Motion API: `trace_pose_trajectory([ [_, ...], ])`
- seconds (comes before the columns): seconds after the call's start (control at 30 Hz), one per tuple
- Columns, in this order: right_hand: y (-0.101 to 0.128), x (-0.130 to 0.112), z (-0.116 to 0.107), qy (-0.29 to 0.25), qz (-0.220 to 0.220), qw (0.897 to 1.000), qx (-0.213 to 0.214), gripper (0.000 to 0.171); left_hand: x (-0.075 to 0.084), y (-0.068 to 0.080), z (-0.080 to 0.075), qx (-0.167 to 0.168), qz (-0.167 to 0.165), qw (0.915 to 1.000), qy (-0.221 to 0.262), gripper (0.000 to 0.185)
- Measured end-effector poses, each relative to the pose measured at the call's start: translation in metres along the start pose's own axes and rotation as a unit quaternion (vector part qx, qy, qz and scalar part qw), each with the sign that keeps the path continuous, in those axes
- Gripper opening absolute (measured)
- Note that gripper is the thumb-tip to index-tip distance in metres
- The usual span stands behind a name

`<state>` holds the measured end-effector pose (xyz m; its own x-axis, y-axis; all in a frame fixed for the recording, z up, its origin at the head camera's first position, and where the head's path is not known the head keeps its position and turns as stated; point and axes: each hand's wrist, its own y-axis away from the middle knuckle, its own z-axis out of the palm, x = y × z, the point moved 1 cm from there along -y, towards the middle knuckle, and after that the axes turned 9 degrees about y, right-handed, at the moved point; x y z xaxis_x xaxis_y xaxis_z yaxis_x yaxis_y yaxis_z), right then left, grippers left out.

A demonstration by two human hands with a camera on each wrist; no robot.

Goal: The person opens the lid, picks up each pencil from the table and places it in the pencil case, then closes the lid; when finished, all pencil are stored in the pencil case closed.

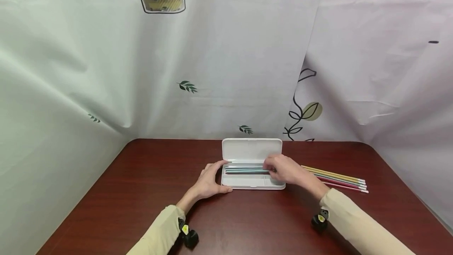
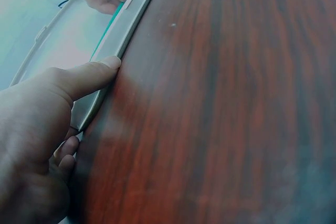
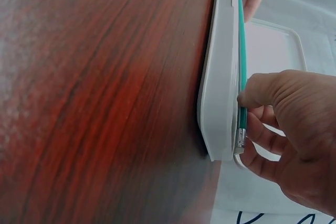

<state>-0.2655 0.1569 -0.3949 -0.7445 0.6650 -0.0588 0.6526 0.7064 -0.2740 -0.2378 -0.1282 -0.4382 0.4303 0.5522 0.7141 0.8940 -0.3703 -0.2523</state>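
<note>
A white pencil case (image 1: 243, 182) lies on the table with its lid (image 1: 252, 148) raised at the back. Several pencils (image 1: 244, 170) with dark and teal-green barrels lie lengthwise inside. My left hand (image 1: 209, 183) holds the case's left end, thumb on the front wall and fingers towards the back. Over the right part of the case, my right hand (image 1: 284, 168) pinches a green pencil (image 3: 242, 51) near its eraser end, between thumb and fingers. In the right wrist view that pencil runs along the case's front wall (image 3: 220, 82). My right fingers hide the pencils' right ends in the head view.
Several loose pencils (image 1: 341, 178), yellow, green, pink and red with white erasers, lie right of the case, partly behind my right wrist. The dark red-brown table (image 1: 247, 223) ends at the back against a pale printed curtain (image 1: 226, 50).
</note>
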Motion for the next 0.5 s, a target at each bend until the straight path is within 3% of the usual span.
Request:
trace_pose_trajectory([
  [0.5, -0.0027, -0.0024, 0.0051, -0.002, 0.004, 1.000, -0.006, 0.016, -0.0019, -0.0014, 0.0003, -0.006, -0.016, 0.9999, 0.002, 0.086],
])
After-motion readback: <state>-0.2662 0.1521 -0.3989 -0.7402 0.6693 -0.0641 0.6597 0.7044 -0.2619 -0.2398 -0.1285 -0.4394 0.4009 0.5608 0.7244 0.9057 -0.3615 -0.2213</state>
